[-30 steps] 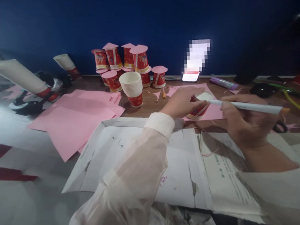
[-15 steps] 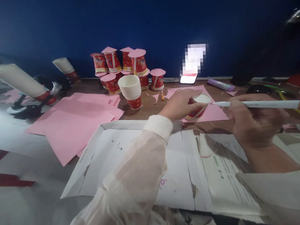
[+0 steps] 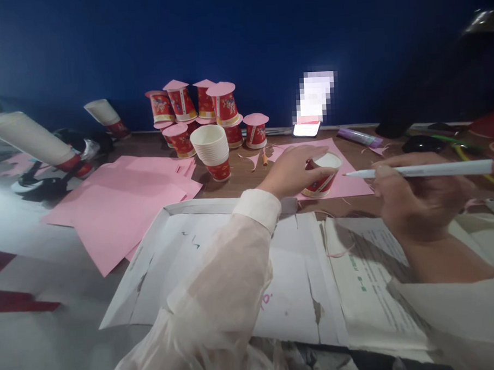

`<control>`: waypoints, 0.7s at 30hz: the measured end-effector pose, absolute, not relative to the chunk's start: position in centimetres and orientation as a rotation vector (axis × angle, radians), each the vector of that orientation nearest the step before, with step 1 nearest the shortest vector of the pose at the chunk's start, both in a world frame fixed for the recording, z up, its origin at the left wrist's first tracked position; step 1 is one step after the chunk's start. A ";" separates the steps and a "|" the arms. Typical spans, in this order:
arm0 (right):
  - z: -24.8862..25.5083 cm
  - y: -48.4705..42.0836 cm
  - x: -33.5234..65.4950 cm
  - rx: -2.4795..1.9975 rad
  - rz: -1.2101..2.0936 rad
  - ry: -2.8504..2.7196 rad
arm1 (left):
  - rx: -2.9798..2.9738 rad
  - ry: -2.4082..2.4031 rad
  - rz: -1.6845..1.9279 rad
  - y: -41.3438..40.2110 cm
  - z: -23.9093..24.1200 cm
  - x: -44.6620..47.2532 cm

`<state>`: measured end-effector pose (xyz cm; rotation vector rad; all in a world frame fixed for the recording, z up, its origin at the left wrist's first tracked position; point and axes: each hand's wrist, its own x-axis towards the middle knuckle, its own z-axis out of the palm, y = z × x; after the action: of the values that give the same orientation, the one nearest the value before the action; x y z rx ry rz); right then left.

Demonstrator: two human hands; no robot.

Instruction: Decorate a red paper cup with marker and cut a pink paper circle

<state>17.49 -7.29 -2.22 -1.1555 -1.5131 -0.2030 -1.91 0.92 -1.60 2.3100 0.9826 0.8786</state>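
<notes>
My left hand (image 3: 293, 169) is wrapped round a red paper cup (image 3: 318, 185), thumb in front and fingers behind its rim. The cup stands upright, white inside, on a sheet of pink paper (image 3: 355, 177). In my right hand (image 3: 415, 199) is a white marker pen (image 3: 443, 169), pinched between thumb and fingers and lying nearly level. Its tip points left, a little apart from the cup. Left of the left hand, a nested stack of paper cups (image 3: 210, 148) stands on the brown table (image 3: 247, 182).
Several red cups with pink paper tops (image 3: 222, 101) stand piled at the back. Pink sheets (image 3: 124, 196) lie at left. A lit phone (image 3: 308, 129) leans on the blue partition (image 3: 240, 38); a purple tube (image 3: 359, 137) lies beside it. Papers (image 3: 217, 246) cover the front.
The whole view has shifted slightly. My left hand stays on the cup, and the marker pen stays in my right hand, its tip still just right of the cup.
</notes>
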 end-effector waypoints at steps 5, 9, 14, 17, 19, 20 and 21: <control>-1.9 -8.0 15.4 -0.904 -0.101 -1.786 | 2.323 0.976 0.875 0.9 -1.5 -1.9; -3.1 -7.8 14.3 -0.976 -0.161 -1.996 | 2.300 0.972 0.897 0.9 -1.5 -1.8; -5.2 -6.5 14.3 -1.076 -0.252 -2.178 | 2.276 0.971 0.925 1.0 -1.6 -1.6; -5.8 -6.1 14.2 -1.207 -0.369 -2.200 | 2.266 0.967 0.913 0.9 -1.5 -1.7; -5.9 -6.1 14.0 -1.309 -0.391 -2.227 | 2.263 0.971 0.907 0.9 -1.4 -1.7; -5.8 -6.1 13.8 -1.366 -0.389 -2.247 | 2.265 0.970 0.907 0.9 -1.4 -1.7; -5.7 -6.1 13.7 -1.420 -0.386 -2.265 | 2.270 0.966 0.910 0.9 -1.4 -1.7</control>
<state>13.72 -6.15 -5.75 -1.4198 -2.2645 -0.3864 -1.73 0.88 -1.43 2.2696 0.9661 0.9099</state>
